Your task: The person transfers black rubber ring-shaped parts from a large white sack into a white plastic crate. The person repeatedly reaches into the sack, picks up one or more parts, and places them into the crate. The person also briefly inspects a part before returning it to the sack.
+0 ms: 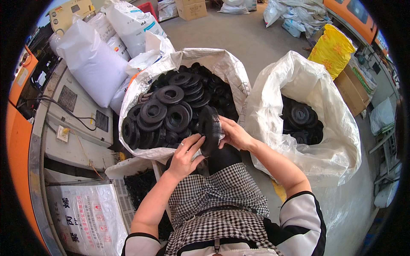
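Note:
Between my two hands is a black ringed plastic part [209, 131], held on edge over the near rim of a white woven sack [187, 55]. My right hand [235, 132] grips it from the right, the fingers partly behind it, with something pale at the fingertips. My left hand [186, 156], a ring on one finger, touches its left side with the fingertips. Many round black plastic parts [170, 94] with centre holes lie heaped in the sack. To the right, a second white sack [266, 105] with a plastic liner holds more black round parts [301, 115].
A white crate [120, 164] with black plastic scraps [137, 184] stands at my left knee. Full white sacks [93, 60] lean beside a grey machine cabinet [80, 108] on the left. At the right back are a yellow sack [333, 49] and a cardboard box [352, 89].

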`<state>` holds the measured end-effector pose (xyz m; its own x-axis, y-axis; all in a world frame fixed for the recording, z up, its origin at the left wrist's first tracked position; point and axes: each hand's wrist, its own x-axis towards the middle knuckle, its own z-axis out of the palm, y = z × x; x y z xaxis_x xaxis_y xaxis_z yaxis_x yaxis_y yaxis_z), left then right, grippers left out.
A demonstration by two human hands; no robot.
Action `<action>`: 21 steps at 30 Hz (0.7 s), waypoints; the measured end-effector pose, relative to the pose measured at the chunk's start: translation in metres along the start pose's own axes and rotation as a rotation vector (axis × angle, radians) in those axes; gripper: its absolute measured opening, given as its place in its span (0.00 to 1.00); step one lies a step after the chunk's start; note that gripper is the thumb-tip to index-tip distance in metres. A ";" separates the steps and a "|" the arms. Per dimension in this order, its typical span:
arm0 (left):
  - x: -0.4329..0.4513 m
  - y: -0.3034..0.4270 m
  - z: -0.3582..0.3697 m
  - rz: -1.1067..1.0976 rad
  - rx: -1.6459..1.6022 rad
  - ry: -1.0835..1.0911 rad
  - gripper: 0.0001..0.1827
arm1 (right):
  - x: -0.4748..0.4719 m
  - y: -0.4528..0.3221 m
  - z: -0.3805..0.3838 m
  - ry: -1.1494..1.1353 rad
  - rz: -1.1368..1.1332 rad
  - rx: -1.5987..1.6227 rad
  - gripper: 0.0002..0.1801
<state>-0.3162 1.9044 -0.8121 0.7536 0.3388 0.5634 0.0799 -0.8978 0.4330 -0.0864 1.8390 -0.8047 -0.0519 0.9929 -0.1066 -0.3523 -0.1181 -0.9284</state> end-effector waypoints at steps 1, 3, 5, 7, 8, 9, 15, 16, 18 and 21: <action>0.001 0.004 0.002 -0.023 -0.043 0.019 0.34 | -0.001 -0.002 0.000 -0.019 -0.090 -0.142 0.16; 0.003 0.015 0.001 -0.071 -0.126 0.053 0.31 | -0.004 -0.008 0.002 -0.060 -0.329 -0.449 0.16; 0.001 0.019 -0.003 -0.226 -0.317 0.057 0.23 | -0.012 -0.027 0.011 -0.059 -0.704 -0.987 0.16; 0.003 0.022 -0.008 -0.516 -0.687 0.043 0.22 | -0.016 -0.035 0.008 -0.149 -0.789 -1.126 0.17; 0.004 0.028 -0.012 -0.569 -0.808 0.077 0.22 | -0.017 -0.036 0.007 -0.192 -0.865 -1.226 0.16; 0.003 0.025 -0.013 -0.594 -0.871 0.080 0.21 | -0.019 -0.039 0.006 -0.237 -0.944 -1.326 0.16; 0.011 0.002 -0.018 -0.616 -0.948 -0.016 0.16 | -0.019 -0.033 -0.006 -0.348 -1.255 -1.592 0.12; 0.015 0.008 -0.022 -0.626 -0.852 -0.034 0.15 | -0.018 -0.029 -0.009 -0.324 -1.263 -1.591 0.13; 0.019 0.016 -0.020 -0.592 -0.794 0.020 0.15 | -0.020 -0.029 -0.007 -0.260 -1.121 -1.466 0.13; 0.020 0.031 -0.019 -0.472 -0.605 0.048 0.19 | -0.027 -0.028 0.011 0.019 -0.632 -1.066 0.14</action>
<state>-0.3110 1.8891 -0.7737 0.6978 0.6723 0.2471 0.0045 -0.3491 0.9371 -0.0850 1.8154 -0.7723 -0.1327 0.8736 0.4682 0.6260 0.4401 -0.6437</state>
